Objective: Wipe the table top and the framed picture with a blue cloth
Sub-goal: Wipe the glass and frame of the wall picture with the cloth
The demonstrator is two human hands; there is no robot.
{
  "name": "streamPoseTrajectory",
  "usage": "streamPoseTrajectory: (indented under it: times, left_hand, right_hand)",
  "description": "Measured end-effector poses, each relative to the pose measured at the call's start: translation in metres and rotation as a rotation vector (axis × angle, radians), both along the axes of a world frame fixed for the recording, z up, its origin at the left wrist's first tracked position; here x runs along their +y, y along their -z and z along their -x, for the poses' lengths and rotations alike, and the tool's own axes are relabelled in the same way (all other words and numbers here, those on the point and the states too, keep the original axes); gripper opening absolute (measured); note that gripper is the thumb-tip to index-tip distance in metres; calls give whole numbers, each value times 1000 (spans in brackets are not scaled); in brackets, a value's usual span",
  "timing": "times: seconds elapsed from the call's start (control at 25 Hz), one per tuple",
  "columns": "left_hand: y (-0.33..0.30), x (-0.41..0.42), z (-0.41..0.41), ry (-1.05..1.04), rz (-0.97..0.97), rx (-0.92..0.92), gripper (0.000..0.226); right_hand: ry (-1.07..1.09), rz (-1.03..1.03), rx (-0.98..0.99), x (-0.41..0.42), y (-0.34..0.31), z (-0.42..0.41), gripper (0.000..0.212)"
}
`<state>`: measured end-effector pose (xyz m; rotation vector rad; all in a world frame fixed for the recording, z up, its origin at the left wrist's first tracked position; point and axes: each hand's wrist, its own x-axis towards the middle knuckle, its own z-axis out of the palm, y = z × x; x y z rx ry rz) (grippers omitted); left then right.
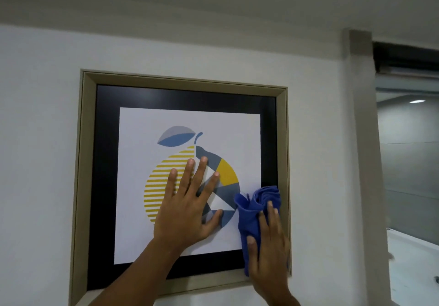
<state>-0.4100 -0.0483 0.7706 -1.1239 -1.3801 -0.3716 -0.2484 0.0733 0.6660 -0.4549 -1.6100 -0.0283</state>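
The crumpled blue cloth is pressed against the lower right corner of the square framed picture with a beige wooden moulding, a black mat and a lemon print (yellow stripes, grey and blue wedges). The right hand clamps it there, fingers close together over the fabric. The left hand lies flat on the print, fingers spread. Around it is a plain white wall; far right, a grey doorway.

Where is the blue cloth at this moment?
In the head view, the blue cloth is pressed by the right hand against the lower right part of the framed picture, just right of the left hand.
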Motion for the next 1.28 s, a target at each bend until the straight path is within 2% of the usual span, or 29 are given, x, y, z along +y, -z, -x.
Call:
streamPoseTrajectory:
  times: [0.08,0.2,0.28,0.36,0.48,0.6,0.76,0.88,1.08,1.28]
  left_hand:
    - [2,1,2,1,2,-2,83]
    - [2,2,1,0,-3,-2,84]
    - [3,2,1,11,-8,-7,83]
    - [2,0,0,8,-9,-9,82]
    - [2,0,-1,12,-5,-8,82]
    - [3,2,0,8,-6,-5,82]
    - [3,3,2,11,-18,2,84]
    - [4,5,5,22,-34,14,84]
    - [3,3,5,22,-31,11,83]
    - [4,6,8,43,-29,8,83]
  right_hand:
    - [-32,-12,14,-1,-31,0,61]
    - [-51,-36,80,1,-125,5,59]
    - [-12,-18,74,4,-191,7,60]
    - [63,-38,46,10,-228,7,62]
    - [57,-85,45,19,-208,9,66]
    - [38,-68,-18,19,-130,8,75]
    - [43,16,-207,16,-2,-2,82]
    - [2,46,-222,19,37,-12,74]
    - [-105,17,-131,8,-8,-6,73]
    - [-63,-24,-14,14,-159,6,75]
